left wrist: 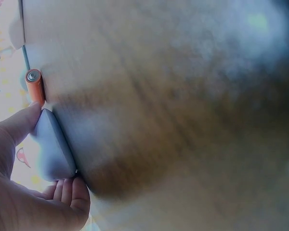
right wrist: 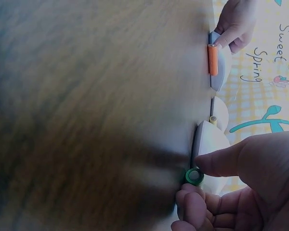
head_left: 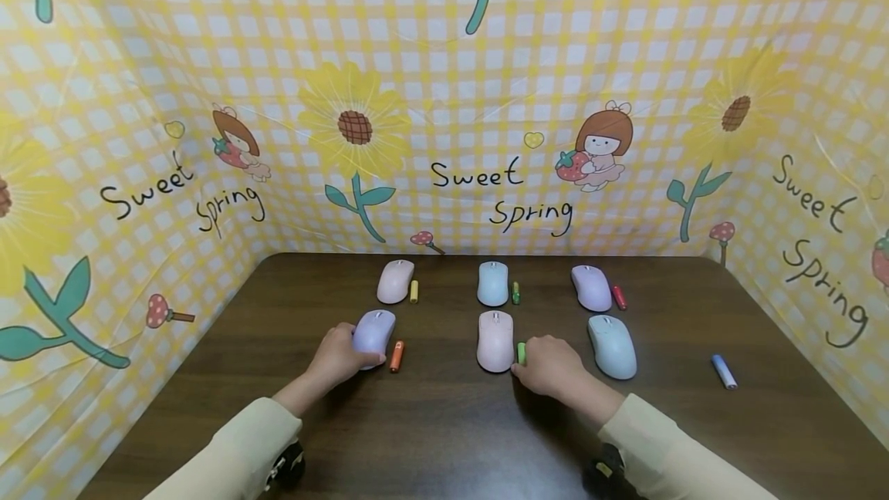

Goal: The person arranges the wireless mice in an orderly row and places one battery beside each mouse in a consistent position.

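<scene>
In the head view my left hand (head_left: 339, 359) holds a purple computer mouse (head_left: 376, 328) at the front left, thumb on its right side and fingers on its left. An orange battery (head_left: 397, 356) lies just right of that thumb; in the left wrist view the thumb tip almost meets the battery (left wrist: 35, 87). My right hand (head_left: 553, 367) pinches a bright green battery (head_left: 522, 351), partly hidden by the fingers, beside the front middle pink mouse (head_left: 495, 341). The right wrist view shows the green battery (right wrist: 194, 176) end-on between thumb and fingers, close to the tabletop.
Behind stand a pink mouse (head_left: 396, 282) with a yellow battery (head_left: 414, 292), a blue mouse (head_left: 493, 284) with a green-gold battery (head_left: 516, 293), and a purple mouse (head_left: 592, 288) with a red battery (head_left: 620, 297). Front right are a light blue mouse (head_left: 613, 347) and a blue-white battery (head_left: 724, 372).
</scene>
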Demonstrator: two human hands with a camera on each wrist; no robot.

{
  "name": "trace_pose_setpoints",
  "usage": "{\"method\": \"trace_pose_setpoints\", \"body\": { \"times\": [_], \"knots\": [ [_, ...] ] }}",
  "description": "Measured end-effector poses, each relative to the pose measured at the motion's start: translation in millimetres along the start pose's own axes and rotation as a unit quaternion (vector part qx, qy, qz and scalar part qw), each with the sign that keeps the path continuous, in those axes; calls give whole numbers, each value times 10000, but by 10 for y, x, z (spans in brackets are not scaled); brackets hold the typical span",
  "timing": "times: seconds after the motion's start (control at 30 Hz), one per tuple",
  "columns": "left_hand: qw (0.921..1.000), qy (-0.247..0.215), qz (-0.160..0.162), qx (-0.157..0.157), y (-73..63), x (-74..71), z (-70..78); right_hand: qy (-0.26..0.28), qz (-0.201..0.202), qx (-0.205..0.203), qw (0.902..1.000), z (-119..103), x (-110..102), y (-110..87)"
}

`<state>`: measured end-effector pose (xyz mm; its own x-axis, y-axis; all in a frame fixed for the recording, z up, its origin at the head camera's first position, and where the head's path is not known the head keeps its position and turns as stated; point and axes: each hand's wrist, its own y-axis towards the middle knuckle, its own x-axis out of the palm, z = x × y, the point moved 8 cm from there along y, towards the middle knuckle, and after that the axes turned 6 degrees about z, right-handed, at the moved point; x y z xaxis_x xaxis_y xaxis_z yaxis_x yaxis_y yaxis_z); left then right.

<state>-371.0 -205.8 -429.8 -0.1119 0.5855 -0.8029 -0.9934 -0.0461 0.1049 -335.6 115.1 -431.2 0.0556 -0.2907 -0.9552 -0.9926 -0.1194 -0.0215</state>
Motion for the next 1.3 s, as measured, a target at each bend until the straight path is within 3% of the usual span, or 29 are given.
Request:
{"method": "trace_pose_setpoints", "body": {
  "times": [0.77, 1.07, 1.3],
  "knots": [
    [10000, -3, 21, 32, 12, 4, 1, 100, -110, -9, 9999, 55, -107, -98],
    [10000, -21, -20, 9, -1, 4, -5, 625, 630, -368, 9954, 92, -433, -132],
    [10000, 0, -26, -2, 4, -2, 8, 563, 998, -357, 9928, 234, -739, -185]
  ]
}}
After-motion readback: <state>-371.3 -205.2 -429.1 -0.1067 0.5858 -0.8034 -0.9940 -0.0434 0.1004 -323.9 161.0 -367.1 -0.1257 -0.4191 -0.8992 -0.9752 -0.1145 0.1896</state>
